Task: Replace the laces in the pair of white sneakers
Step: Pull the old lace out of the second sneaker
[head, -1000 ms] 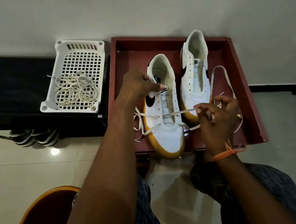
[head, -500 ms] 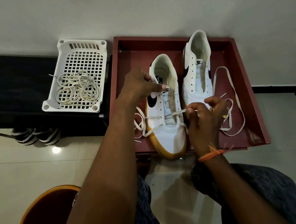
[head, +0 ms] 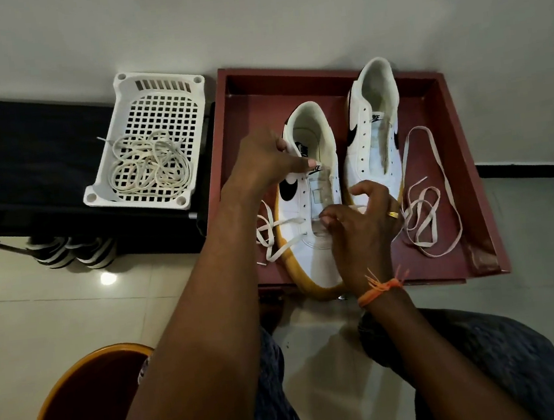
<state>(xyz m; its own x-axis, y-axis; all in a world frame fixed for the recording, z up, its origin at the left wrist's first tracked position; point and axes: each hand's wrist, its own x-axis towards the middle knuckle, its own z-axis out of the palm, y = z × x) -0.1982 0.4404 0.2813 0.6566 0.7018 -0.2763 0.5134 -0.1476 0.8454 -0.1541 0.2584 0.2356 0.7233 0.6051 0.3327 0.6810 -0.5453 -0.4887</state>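
We are lacing the nearer sneaker [head: 309,206], which sits in the red wooden tray [head: 463,169] with its toe toward us. Our left hand [head: 264,166] grips the sneaker's upper beside the collar, fingers curled over its edge and the thumb stretched toward the tongue label, probably to keep the sneaker from sliding while the lace is pulled. Our right hand [head: 362,224] hovers over the lower eyelets; thumb and forefinger appear pinched on the new lace [head: 284,224] just where it crosses the tongue, the other fingers fanned loosely above. To the left of those fingertips the lace runs out through an eyelet and trails beside the sole. Beyond the right knuckles stands the second sneaker [head: 373,131], unlaced, with its own loose lace [head: 428,200] heaped beside it. The removed laces [head: 148,165] lie in the white basket [head: 160,85], well apart.

Compared with a second ago, the right hand has come in from the tray's right side to the eyelets, and the taut span of lace has shortened.
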